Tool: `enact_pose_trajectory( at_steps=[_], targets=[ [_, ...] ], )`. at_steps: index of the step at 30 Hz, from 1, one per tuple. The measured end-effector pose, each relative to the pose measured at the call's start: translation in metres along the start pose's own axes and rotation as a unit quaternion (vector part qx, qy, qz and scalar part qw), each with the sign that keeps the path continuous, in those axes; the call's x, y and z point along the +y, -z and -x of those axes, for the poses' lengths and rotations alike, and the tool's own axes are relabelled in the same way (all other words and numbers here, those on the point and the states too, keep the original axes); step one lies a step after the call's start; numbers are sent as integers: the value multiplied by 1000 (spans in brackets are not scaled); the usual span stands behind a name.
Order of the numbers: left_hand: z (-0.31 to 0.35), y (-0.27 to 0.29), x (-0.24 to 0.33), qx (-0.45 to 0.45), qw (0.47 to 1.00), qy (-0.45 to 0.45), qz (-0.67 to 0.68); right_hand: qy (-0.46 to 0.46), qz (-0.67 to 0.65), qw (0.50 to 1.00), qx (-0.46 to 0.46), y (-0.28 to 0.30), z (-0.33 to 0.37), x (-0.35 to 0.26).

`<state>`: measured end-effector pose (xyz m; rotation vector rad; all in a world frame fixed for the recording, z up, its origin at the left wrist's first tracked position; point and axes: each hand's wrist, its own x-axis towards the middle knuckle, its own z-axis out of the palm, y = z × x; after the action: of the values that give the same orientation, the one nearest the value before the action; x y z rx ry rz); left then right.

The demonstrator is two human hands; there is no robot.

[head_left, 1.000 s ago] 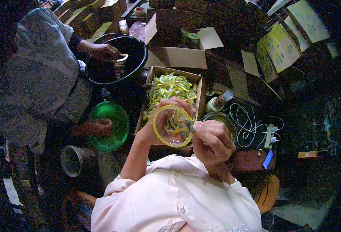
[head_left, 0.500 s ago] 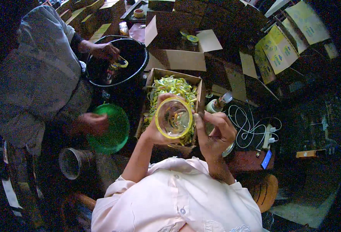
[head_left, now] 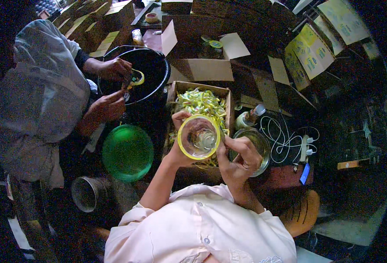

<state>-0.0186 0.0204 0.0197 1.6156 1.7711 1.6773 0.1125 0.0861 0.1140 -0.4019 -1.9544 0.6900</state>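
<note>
You hold a clear glass jar with a yellow rim (head_left: pixel 199 137) up in front of you, mouth toward your face, directly above the open cardboard box of yellow-green packets (head_left: pixel 201 104). Your left hand (head_left: pixel 179 144) carries it from the left side, fingers closed around its wall and thumb up by the rim, so the mouth stays free. Your right hand (head_left: pixel 239 160) sits just beside the jar's right edge, fingers curled together and touching the rim, which steadies the jar at the opening; whether they pinch anything small I cannot tell. Keeping the jar over the box puts the packets right beneath it.

Just right of the box stand a small bottle (head_left: pixel 248 118) and a glass bowl (head_left: pixel 260 147), with a white cable (head_left: pixel 285 138) beyond. To your left a co-worker's hands (head_left: pixel 110 87) work at a black bucket (head_left: pixel 147 81), and a green lid (head_left: pixel 127 152) lies below it.
</note>
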Motion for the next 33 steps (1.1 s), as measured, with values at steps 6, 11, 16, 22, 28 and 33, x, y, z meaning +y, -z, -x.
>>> enact_pose_trajectory(
  at_steps=[6,11,16,22,28,33],
  targets=[
    [5,10,-4,27,983,52,173,16,29,999,22,-16,-1,-10],
    [-6,30,6,3,996,-85,15,9,61,998,25,-21,3,-9],
    [-4,32,2,-25,995,-93,35,-6,53,999,0,-24,0,-7],
    [-18,30,7,-17,985,-128,113,-50,22,997,49,-23,-8,-1],
    [-23,25,-5,21,977,-79,197,-28,12,999,25,-20,-6,0],
    [-20,25,0,19,987,-63,144,1,36,999,15,-22,-6,5]
  ],
)
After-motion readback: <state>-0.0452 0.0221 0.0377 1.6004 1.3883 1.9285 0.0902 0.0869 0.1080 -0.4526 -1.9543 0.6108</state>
